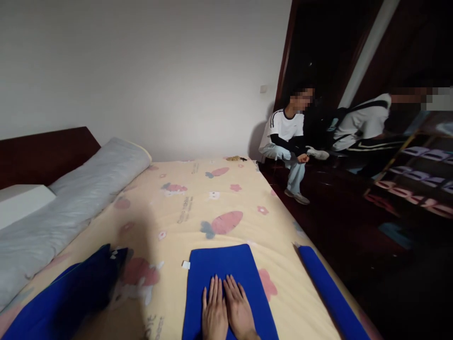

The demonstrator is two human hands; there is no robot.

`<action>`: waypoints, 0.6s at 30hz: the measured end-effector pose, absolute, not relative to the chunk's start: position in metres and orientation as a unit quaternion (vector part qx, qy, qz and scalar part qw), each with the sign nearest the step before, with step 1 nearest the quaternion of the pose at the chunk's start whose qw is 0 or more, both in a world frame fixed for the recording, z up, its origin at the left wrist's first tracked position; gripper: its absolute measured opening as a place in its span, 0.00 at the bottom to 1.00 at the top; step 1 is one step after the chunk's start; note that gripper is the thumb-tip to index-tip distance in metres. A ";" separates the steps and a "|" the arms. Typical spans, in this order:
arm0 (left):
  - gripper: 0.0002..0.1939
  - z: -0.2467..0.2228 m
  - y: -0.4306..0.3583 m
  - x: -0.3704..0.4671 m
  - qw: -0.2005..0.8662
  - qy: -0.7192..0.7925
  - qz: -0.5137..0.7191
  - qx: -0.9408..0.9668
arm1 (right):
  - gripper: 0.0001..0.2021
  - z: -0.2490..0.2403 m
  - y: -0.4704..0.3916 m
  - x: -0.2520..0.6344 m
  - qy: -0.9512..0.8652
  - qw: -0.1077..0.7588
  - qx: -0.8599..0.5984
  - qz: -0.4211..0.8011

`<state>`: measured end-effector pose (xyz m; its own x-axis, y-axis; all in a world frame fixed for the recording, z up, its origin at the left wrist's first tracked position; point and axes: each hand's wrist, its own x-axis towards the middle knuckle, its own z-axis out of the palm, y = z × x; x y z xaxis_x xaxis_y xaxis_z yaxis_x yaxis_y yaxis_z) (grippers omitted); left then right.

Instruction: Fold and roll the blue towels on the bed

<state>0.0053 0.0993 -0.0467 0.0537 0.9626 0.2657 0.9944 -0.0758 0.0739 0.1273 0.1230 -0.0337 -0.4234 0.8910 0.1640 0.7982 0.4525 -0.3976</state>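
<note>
A blue folded cloth [219, 262] lies flat on the patterned bedsheet [184, 189], with a small white tag [186, 265] sticking out at its left edge. Both palms rest on this cloth, side by side and touching. My left hand [214, 311] lies flat with fingers stretched forward, holding nothing. Beside it, my right hand [239, 307] is also flat and holds nothing. To the left is a loose, darker-shaded blue cloth [78, 288]. A long, narrow blue folded piece [329, 288] lies along the bed's right edge.
A grey rolled bedding piece [95, 184] and a white box [24, 203] sit at the left by the headboard [49, 151]. Beyond the bed's right edge, one person [286, 137] squats and another person [364, 123] bends near a shoe rack [417, 174].
</note>
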 end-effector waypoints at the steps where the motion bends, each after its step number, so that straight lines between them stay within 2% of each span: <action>1: 0.29 -0.054 0.089 0.004 0.061 -0.681 -0.125 -0.719 | 0.26 -0.033 0.114 0.131 -0.840 0.183 -0.494 0.127; 6: 0.27 -0.059 0.042 -0.020 0.045 -0.670 -0.125 -0.731 | 0.25 -0.018 0.073 0.174 -0.885 0.200 -0.405 0.114; 12: 0.27 -0.008 0.004 -0.057 -0.015 -0.670 -0.083 -0.737 | 0.26 0.006 0.046 0.237 -0.884 0.167 -0.416 0.135; 16: 0.27 0.041 0.012 -0.083 -0.063 -0.637 -0.041 -0.767 | 0.29 0.031 0.055 0.259 -0.889 0.047 -0.445 0.100; 18: 0.21 0.062 0.022 -0.093 -0.035 -0.647 -0.045 -0.760 | 0.28 0.045 0.063 0.262 -0.887 0.004 -0.454 0.082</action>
